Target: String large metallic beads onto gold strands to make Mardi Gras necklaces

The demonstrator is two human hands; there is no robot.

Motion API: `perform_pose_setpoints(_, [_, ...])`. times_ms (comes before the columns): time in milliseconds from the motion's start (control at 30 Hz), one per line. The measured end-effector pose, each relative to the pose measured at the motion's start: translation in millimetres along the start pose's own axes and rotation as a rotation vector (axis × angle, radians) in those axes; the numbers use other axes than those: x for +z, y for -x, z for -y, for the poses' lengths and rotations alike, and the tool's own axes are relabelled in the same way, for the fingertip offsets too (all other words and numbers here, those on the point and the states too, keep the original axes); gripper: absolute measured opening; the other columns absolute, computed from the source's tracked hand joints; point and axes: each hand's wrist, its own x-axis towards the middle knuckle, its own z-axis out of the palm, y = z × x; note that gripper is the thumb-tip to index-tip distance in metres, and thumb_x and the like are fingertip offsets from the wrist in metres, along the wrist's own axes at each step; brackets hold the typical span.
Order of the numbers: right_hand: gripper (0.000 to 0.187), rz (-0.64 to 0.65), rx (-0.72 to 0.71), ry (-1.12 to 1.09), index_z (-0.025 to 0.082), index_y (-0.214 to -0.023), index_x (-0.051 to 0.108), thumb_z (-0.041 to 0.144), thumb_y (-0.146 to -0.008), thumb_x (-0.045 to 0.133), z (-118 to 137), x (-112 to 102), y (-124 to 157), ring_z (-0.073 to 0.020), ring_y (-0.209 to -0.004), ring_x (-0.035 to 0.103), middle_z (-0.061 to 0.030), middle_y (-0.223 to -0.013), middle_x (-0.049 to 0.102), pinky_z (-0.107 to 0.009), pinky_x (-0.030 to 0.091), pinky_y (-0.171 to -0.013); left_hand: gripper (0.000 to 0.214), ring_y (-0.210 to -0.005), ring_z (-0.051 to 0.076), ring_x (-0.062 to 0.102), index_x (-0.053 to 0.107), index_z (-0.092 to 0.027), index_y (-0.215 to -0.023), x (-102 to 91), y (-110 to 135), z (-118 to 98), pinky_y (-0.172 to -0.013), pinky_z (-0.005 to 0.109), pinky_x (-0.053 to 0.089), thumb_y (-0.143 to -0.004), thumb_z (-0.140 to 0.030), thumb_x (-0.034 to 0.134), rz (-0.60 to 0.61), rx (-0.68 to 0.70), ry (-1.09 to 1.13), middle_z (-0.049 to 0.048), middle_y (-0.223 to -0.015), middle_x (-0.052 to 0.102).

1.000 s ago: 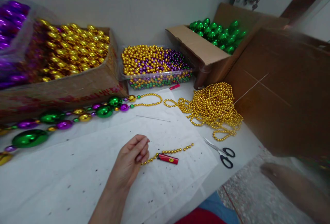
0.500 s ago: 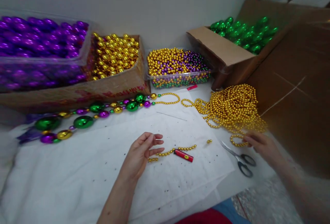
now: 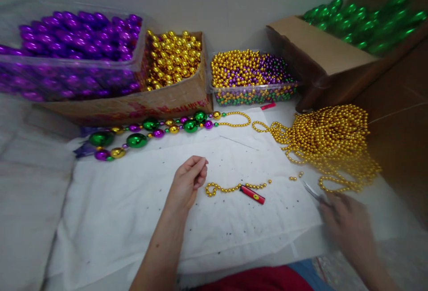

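Scissors lie partly under the right hand, its blurred fingers' grip unclear; best steered tips-away from the gold bead strand just right of the left hand, its fingers pinched together.

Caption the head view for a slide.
Right hand at the scissors; left hand near a short gold bead strand and a red lighter.

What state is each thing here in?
Scissors: handles hidden by right hand
Right hand: blurred
Left hand: fingers curled
Short gold strand: curled at one end
Lighter: lying flat
Gold strands: heaped
Multicoloured necklace: laid out
Green-bead box: open
Purple-bead tub: full
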Motion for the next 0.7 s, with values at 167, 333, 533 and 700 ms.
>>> perform_pose_setpoints(167, [0.031, 0.017, -0.074, 0.152, 0.013, -0.114, 0.059, 0.031, -0.092, 0.046, 14, 28, 0, -0.0311, -0.091, 0.053, -0.0156, -0.107, 0.060, -0.043, 0.043, -0.073, 0.016, -0.041, 0.002, 0.035, 0.059, -0.013, -0.075, -12.4, -3, -37, -0.034, 0.009, 0.019, -0.071, -0.023, 0.070, -0.043, 0.197, 0.012, -0.0038, -0.053, 0.048])
perform_pose_setpoints(333, [0.030, 0.058, -0.177, 0.076, 0.010, -0.118, 0.055, 0.018, -0.091, 0.043, -8, 29, -16, -0.0283, -0.092, 0.054, -0.0148, -0.104, 0.060, -0.040, 0.044, -0.075, 0.008, -0.041, 0.004, 0.039, 0.058, -0.012, -0.074, -36.4, -15, -94, -0.033, 0.011, 0.021, -0.072, -0.012, 0.066, -0.116, 0.487, -0.005, -0.0023, -0.051, 0.050])
perform_pose_setpoints(533, [0.028, 0.078, -0.186, 0.091, 0.009, -0.113, 0.058, 0.017, -0.088, 0.045, -15, 33, -22, -0.0295, -0.090, 0.054, -0.0149, -0.098, 0.060, -0.043, 0.045, -0.078, 0.010, -0.039, 0.006, 0.035, 0.055, -0.012, -0.069, -54.5, -17, -145, -0.032, 0.014, 0.020, -0.075, -0.005, 0.059, -0.170, 0.799, -0.063, -0.0037, -0.048, 0.047])
perform_pose_setpoints(700, [0.025, -0.044, -0.167, 0.013, 0.012, -0.102, 0.062, 0.024, -0.090, 0.044, 14, 12, -42, -0.0300, -0.084, 0.055, -0.0153, -0.093, 0.061, -0.043, 0.045, -0.074, 0.007, -0.041, 0.005, 0.036, 0.057, -0.014, -0.073, -48.6, 2, -136, -0.034, 0.014, 0.019, -0.077, -0.012, 0.063, -0.171, 0.718, -0.063, -0.0037, -0.051, 0.048])
